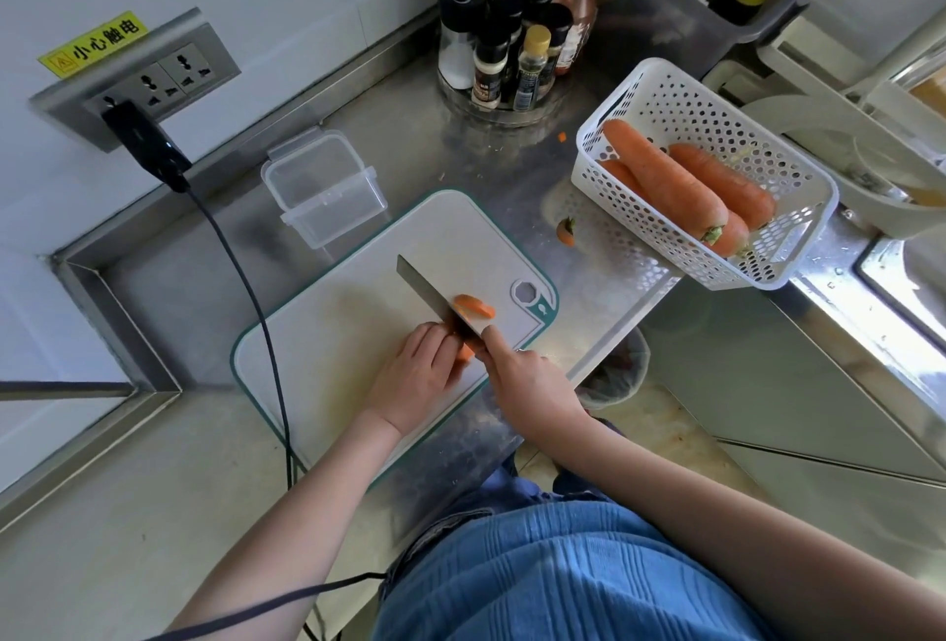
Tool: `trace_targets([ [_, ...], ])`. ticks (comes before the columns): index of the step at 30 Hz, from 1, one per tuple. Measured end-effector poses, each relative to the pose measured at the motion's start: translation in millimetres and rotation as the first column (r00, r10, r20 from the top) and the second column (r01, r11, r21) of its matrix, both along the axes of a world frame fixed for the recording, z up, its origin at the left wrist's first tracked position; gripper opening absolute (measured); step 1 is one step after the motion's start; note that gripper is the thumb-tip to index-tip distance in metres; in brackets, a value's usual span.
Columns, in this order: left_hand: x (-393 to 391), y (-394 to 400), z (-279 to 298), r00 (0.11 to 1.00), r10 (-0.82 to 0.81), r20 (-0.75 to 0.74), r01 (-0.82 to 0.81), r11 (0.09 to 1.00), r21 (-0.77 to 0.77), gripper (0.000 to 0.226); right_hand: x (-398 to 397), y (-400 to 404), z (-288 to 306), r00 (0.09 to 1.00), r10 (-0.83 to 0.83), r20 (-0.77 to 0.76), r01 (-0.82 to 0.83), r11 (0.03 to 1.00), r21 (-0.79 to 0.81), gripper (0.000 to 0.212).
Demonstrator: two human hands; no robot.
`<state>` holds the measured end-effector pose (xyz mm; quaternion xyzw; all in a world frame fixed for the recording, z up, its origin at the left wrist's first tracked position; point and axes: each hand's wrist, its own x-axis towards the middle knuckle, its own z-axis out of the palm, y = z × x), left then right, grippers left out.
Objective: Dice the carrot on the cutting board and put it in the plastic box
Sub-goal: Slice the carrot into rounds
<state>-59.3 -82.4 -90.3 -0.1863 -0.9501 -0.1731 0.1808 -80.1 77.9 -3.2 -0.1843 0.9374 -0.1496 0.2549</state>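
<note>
A white cutting board (327, 333) with a teal rim lies on the steel counter. My left hand (417, 377) grips a piece of carrot (465, 352) on the board, mostly hidden under my fingers. My right hand (522, 382) holds a knife (435, 297), forefinger stretched along the blade's spine, with the blade standing on the carrot. Cut carrot slices (475, 306) lie just right of the blade. The clear plastic box (325, 187) stands open and empty beyond the board's far left corner.
A white perforated basket (716, 118) with three whole carrots (665, 179) sits at the right. A carrot top (566, 231) lies on the counter. Spice bottles (512, 26) stand at the back. A black cable (245, 282) runs from the wall socket across the board's left edge.
</note>
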Motion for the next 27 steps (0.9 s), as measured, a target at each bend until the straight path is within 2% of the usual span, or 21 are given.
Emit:
trace_targets([
  [7,-1,-1,0,1.000,-0.010,-0.024,0.010,1.000,0.015,0.022,-1,0,-8,0.999,0.038,-0.031,-0.037,0.999,0.021,0.009],
  [18,0,-3,-6,0.998,-0.041,-0.048,0.043,0.998,0.051,0.020,-2,-6,-22,0.999,0.045,0.001,-0.045,0.993,0.108,0.024],
  [23,2,-6,-16,0.998,-0.051,-0.024,0.052,0.998,0.045,0.031,-7,-15,-23,0.999,0.034,0.038,-0.038,0.993,0.114,0.033],
  [27,1,-6,-15,0.999,-0.041,-0.011,0.042,0.998,0.041,0.029,-10,-18,-19,0.998,0.040,0.058,-0.048,0.990,0.136,0.036],
])
